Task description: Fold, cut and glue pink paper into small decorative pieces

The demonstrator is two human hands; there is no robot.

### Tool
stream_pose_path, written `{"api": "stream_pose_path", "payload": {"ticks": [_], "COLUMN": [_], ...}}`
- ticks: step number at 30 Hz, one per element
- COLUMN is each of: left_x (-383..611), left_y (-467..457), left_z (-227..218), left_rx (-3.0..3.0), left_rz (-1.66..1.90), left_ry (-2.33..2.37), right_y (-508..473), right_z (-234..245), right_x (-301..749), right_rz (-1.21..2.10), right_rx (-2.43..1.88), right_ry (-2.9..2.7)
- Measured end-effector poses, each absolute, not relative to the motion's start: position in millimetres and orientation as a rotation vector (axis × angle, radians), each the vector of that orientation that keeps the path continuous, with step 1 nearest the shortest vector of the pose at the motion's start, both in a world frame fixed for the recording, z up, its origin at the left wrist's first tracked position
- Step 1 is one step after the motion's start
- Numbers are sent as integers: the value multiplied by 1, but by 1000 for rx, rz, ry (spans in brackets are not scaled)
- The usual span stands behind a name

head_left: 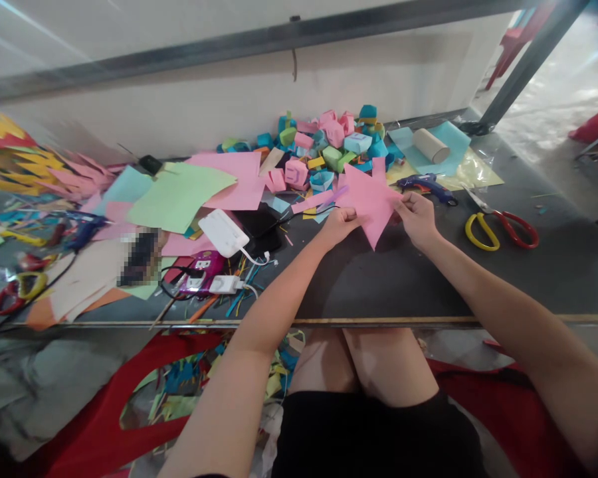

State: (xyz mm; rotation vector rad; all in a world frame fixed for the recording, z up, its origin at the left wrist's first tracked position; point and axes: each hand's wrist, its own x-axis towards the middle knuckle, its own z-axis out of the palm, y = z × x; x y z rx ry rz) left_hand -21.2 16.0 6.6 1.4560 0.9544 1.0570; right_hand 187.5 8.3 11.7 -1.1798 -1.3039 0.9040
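A pink sheet of paper (371, 202), pointed at its lower end, is held up over the dark table. My left hand (339, 224) pinches its left side, fingers closed on the edge. On the opposite side, my right hand (416, 216) grips the right corner between thumb and fingers. Just behind the sheet lies a heap of small folded paper pieces (333, 133) in pink, blue, green and yellow. To the right of my right hand rest scissors (498, 229) with one yellow and one red handle. A blue glue gun (428, 186) lies behind that hand.
A cardboard tube (431, 146) sits on blue paper at the back right. Leftward are green paper (182, 196), a white power bank (224, 232), a purple power strip (202, 272) with cables, and a second pair of scissors (17, 292). Paper scraps lie below the table.
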Motion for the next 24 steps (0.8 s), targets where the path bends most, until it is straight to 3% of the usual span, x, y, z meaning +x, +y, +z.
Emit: {"api": "stream_pose_path", "payload": {"ticks": [24], "left_x": [-24], "left_y": [14], "left_z": [8], "left_rx": [1652], "left_rz": [814], "left_ry": [863], "right_y": [12], "right_z": [10], "right_x": [192], "right_rz": [836], "right_rx": [-1122], "right_ry": [-1300]}}
